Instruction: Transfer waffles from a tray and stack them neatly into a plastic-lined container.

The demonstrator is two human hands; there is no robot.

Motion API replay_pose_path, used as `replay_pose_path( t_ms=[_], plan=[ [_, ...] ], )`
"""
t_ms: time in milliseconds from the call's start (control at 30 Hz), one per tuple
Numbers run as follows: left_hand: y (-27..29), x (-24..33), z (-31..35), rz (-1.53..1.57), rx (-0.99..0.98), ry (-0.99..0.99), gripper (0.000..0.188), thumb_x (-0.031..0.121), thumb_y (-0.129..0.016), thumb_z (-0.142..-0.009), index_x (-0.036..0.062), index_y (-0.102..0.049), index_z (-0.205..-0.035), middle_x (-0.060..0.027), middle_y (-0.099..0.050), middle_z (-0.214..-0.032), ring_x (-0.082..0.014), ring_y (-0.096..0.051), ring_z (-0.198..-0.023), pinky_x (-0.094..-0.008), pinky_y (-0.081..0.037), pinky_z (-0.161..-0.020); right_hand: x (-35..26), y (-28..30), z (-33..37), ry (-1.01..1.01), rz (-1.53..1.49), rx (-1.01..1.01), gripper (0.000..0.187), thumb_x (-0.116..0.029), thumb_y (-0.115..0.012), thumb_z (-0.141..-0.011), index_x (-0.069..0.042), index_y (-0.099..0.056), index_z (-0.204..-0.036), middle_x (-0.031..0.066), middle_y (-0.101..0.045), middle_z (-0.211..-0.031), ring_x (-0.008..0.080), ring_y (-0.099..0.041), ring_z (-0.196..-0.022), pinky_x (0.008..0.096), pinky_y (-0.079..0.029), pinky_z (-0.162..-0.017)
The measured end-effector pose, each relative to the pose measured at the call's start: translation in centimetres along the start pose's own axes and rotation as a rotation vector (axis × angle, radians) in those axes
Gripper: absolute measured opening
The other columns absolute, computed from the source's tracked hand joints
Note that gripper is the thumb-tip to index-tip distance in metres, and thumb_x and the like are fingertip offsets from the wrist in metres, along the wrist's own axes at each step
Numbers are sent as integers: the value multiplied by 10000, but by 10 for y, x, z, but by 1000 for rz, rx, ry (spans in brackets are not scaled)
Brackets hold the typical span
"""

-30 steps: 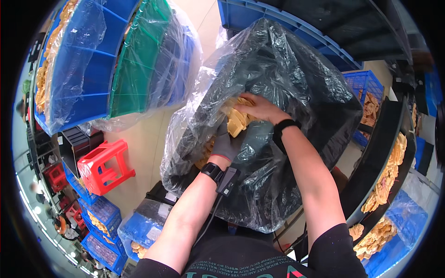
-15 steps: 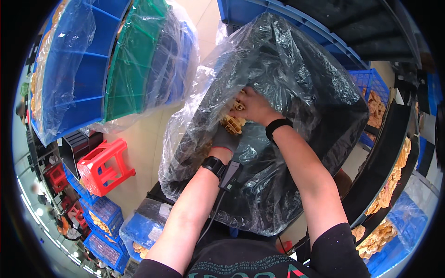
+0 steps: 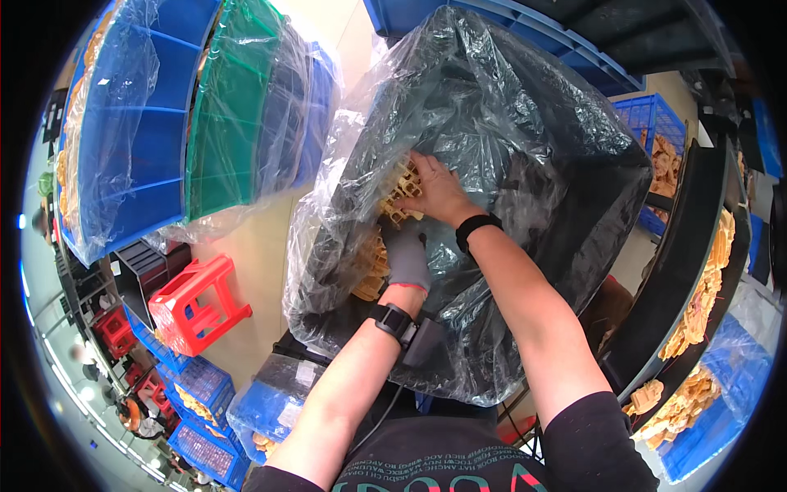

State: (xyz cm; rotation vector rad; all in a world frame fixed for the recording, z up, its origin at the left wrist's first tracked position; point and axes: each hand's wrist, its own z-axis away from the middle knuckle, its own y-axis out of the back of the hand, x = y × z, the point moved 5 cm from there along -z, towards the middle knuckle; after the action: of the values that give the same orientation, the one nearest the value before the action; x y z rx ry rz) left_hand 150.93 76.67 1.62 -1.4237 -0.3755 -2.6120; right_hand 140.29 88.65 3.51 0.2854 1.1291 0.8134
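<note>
A large dark bin lined with a clear plastic bag (image 3: 566, 123) stands in front of me, and both my hands are inside it. My right hand (image 3: 440, 190) is bare, with a black band at the wrist; its fingers curl over a bunch of golden waffles (image 3: 400, 193). From below, my left hand (image 3: 407, 256), in a grey glove, meets the same waffles; its fingertips are mostly hidden behind them. More waffles (image 3: 370, 266) lie against the bag's left wall, beside the glove. A dark device with a cable sits at my left wrist.
Blue and green crates (image 3: 234, 123) draped in plastic stand at left. Below them are a red stool (image 3: 201, 303) and stacked blue baskets (image 3: 201, 451). On the right, a dark-edged conveyor (image 3: 672, 271) carries waffles, near a blue crate (image 3: 705, 410) holding more.
The bunch of waffles and my right hand have shifted slightly left. My gloved left hand has turned, and more waffles show beside it. The whole view has shifted a little.
</note>
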Motion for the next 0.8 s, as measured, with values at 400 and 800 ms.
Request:
replay_pose_path(
  t_ms=[400,800],
  plan=[
    [15,123,41,-85,-250,63,557,195,-586,-893,2,-399,-1380,-127,-490,-1275,-197,-502,-1149,-347,-446,-896,8,-6,-3,-97,-32,-70,892,-491,-725,-742,-196,-284,-1460,125,-380,-1438,341,-353,-1333,576,-251,-1066],
    [98,226,-23,-961,-148,-997,157,263,-656,-877,107,-658,-895,-110,-631,-707,-297,-619,-626,-369,-476,-549,2,-7,9,-211,47,-98,967,-438,-772,-722,-226,-226,-1492,104,-311,-1496,315,-298,-1384,577,-218,-1113]
  ],
)
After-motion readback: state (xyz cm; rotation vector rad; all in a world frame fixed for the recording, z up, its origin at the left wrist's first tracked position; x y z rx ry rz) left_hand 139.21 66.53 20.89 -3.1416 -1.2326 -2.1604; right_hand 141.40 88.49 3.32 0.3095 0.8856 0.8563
